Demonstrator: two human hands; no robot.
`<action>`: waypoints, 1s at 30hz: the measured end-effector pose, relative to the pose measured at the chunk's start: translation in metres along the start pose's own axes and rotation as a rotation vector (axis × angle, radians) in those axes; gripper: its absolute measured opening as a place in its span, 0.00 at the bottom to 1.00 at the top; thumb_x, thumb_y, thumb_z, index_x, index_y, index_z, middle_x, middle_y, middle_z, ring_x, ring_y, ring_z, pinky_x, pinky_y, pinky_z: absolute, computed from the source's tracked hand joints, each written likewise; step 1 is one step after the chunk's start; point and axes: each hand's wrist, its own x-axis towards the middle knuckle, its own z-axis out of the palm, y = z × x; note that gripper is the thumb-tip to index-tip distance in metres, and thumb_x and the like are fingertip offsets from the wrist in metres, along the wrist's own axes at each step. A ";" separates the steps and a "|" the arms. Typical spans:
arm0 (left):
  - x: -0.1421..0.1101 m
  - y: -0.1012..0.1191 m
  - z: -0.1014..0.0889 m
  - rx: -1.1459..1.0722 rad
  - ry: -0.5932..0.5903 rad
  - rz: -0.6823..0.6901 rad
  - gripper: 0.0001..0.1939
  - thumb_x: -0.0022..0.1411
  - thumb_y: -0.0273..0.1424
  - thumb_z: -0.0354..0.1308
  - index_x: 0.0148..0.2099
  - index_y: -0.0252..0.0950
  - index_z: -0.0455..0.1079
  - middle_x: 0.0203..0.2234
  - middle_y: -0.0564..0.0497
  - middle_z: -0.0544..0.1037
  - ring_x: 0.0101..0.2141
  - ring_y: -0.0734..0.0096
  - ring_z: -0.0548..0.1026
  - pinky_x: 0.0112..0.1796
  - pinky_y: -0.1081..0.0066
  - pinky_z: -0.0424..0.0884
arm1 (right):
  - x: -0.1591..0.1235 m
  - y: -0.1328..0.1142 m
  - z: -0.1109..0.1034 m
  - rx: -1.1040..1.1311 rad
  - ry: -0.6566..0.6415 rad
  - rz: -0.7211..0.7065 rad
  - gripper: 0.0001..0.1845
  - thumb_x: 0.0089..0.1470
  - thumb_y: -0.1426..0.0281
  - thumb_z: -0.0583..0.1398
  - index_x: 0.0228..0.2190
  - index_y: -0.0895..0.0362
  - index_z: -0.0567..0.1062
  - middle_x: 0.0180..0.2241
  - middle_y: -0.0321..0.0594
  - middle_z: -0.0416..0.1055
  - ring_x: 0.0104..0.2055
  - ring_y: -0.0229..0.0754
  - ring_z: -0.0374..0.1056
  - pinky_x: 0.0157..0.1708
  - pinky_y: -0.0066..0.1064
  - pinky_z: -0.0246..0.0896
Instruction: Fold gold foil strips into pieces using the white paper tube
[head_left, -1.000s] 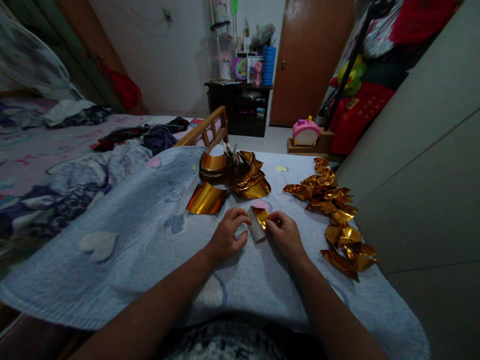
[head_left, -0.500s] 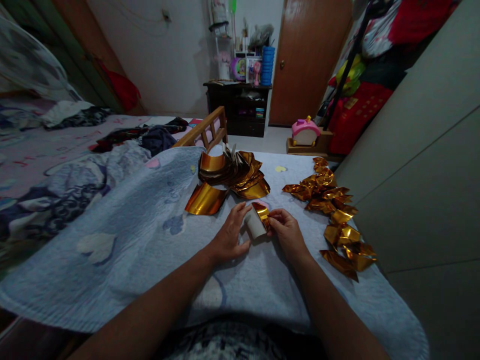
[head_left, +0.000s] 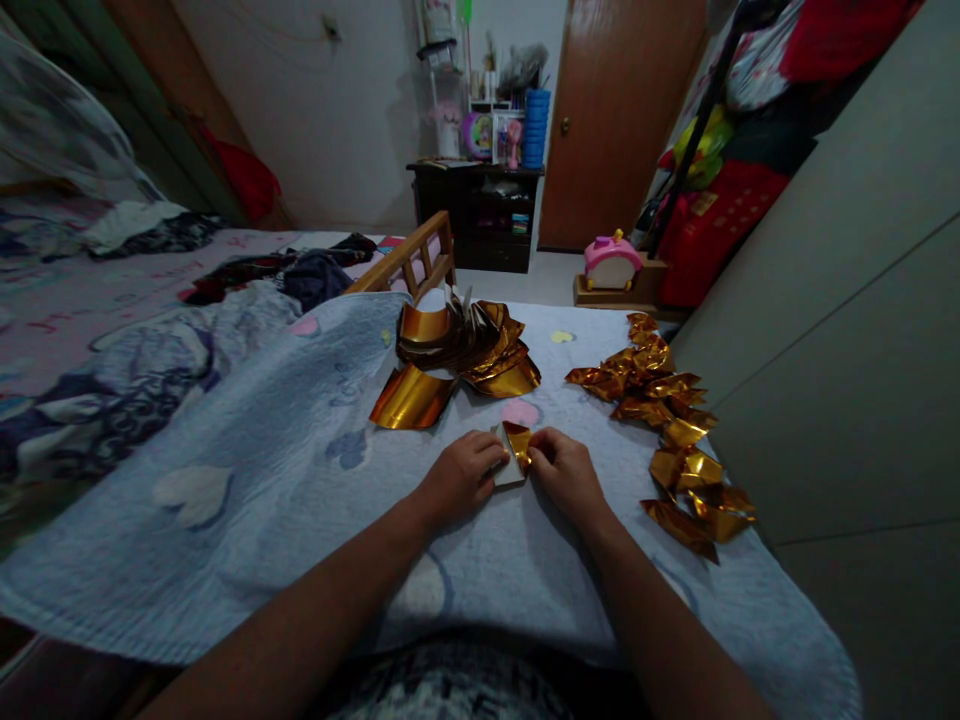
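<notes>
Between my two hands lies a small sheet of gold foil paper, pale back up, with a gold flap folded over on its right. My left hand grips the sheet's left side, fingers curled together. At the flap's right edge, my right hand pinches the foil between thumb and fingers. Beyond my hands sits a fanned stack of gold foil sheets, with one curved sheet at its near left. Folded gold foil pieces lie in a heap to the right.
A pale blue quilted cover with heart shapes lies under everything. A wooden rail stands behind the stack. To the right rises a pale cabinet side; rumpled bedding covers a bed on the left.
My left hand has closed from spread fingers onto the paper's left side. The paper, curled up before, now lies flatter and a little nearer me. My right hand still pinches its right edge.
</notes>
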 end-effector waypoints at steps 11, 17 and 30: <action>0.000 0.008 -0.004 0.048 -0.101 0.077 0.12 0.56 0.22 0.57 0.43 0.37 0.72 0.40 0.45 0.77 0.42 0.60 0.73 0.44 0.62 0.68 | -0.003 0.006 0.003 -0.392 -0.074 -0.155 0.08 0.53 0.80 0.57 0.30 0.55 0.71 0.35 0.40 0.69 0.40 0.43 0.64 0.39 0.31 0.56; 0.000 0.012 -0.003 0.076 -0.123 0.133 0.07 0.58 0.23 0.57 0.39 0.38 0.72 0.37 0.47 0.77 0.38 0.63 0.72 0.41 0.64 0.67 | -0.003 0.006 0.003 -0.388 -0.178 -0.282 0.12 0.49 0.84 0.54 0.28 0.56 0.71 0.34 0.42 0.69 0.40 0.44 0.62 0.42 0.33 0.56; 0.002 0.011 0.000 -0.057 -0.085 0.073 0.11 0.71 0.30 0.51 0.40 0.36 0.74 0.35 0.46 0.79 0.38 0.64 0.73 0.41 0.65 0.68 | -0.008 -0.001 -0.007 -0.415 -0.308 -0.281 0.05 0.47 0.75 0.60 0.30 0.56 0.72 0.36 0.41 0.66 0.41 0.45 0.61 0.43 0.35 0.55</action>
